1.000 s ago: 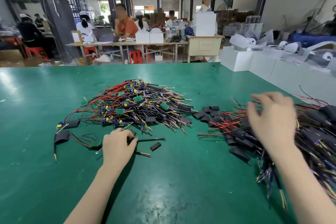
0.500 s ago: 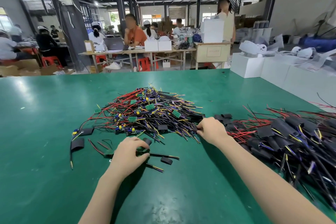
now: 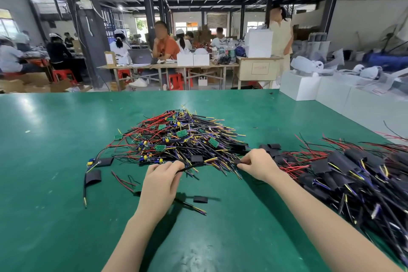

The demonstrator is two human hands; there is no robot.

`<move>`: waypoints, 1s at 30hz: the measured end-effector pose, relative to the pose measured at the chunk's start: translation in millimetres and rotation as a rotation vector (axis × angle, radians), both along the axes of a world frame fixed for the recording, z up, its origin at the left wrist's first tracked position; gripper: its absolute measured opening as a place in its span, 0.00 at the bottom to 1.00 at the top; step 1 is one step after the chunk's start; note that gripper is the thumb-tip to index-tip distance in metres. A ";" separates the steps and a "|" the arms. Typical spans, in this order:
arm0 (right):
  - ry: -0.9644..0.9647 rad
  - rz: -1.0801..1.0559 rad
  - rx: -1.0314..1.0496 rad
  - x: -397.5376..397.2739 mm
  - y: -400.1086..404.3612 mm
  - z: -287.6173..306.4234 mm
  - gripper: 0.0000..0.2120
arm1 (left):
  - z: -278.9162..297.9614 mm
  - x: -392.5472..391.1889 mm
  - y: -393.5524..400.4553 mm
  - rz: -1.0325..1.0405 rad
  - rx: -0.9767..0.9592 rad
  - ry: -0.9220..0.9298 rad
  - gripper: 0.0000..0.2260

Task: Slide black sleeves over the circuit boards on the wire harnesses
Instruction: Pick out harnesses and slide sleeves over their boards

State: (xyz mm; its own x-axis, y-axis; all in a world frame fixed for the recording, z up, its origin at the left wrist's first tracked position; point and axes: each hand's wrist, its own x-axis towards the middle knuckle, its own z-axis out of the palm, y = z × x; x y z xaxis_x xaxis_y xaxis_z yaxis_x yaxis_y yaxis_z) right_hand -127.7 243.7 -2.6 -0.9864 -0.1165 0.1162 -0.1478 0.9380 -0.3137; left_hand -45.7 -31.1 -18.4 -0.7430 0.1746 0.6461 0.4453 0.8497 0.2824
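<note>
Since half a second ago, the left hand (image 3: 160, 180) has lifted a thin black-jacketed wire harness (image 3: 194, 164) off the green counter (image 3: 55, 139), pinching it below the tangled pile of bare green circuit boards and coloured wires (image 3: 176, 137). Right of that pile, the right hand (image 3: 257, 164) pinches a small black sleeve (image 3: 237, 161); sleeving looks imminent. Loose wire ends crowd between them. Farther right lies the sleeved heap (image 3: 353, 172).

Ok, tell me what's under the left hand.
Under the left hand: green table, red wires and a black cable poking out either side. The rest is covered.
</note>
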 end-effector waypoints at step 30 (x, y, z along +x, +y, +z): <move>0.433 0.201 -0.435 106.2 14.6 7.0 0.12 | -1.4 8.4 22.1 -0.224 0.117 -0.039 0.10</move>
